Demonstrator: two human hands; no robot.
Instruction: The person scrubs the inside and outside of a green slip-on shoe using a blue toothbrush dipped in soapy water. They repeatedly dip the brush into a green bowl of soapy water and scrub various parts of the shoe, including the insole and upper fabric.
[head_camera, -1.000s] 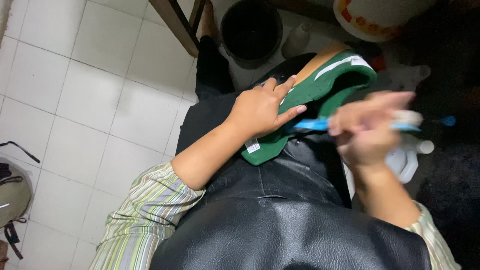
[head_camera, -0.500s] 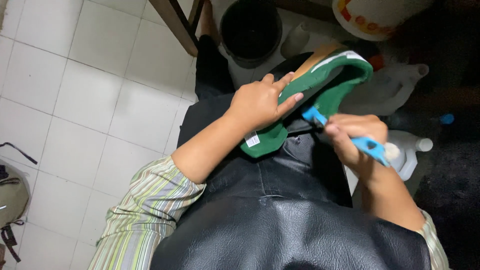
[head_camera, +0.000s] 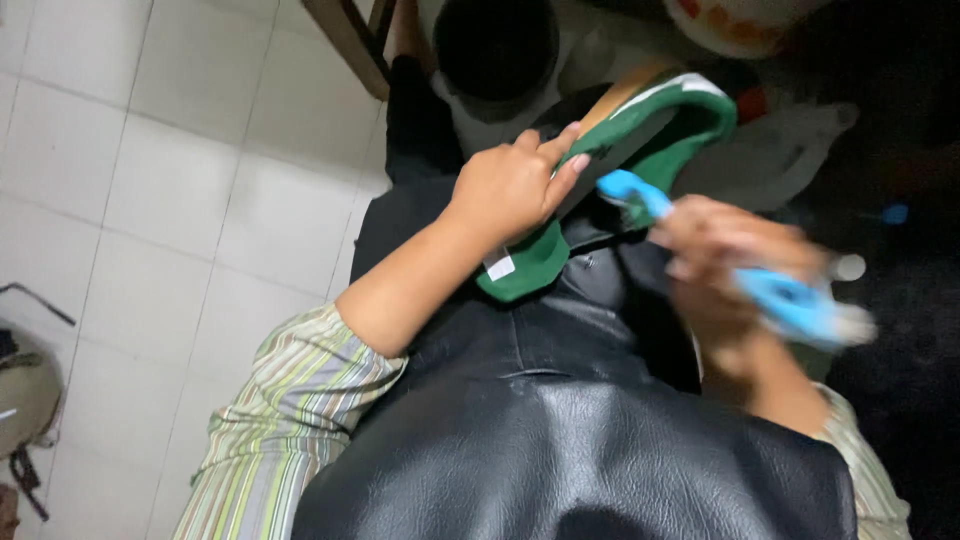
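The right hand (head_camera: 722, 262) has swung its blue brush (head_camera: 740, 275) lower, fingers wrapped tight round the handle; the left hand (head_camera: 512, 185) still clamps the green shoe (head_camera: 640, 135).

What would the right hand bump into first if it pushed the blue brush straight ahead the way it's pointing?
Most likely the green shoe that the left hand holds: the blue brush in the right hand points its head up-left at the shoe's dark underside. Motion blur hides whether they already touch.
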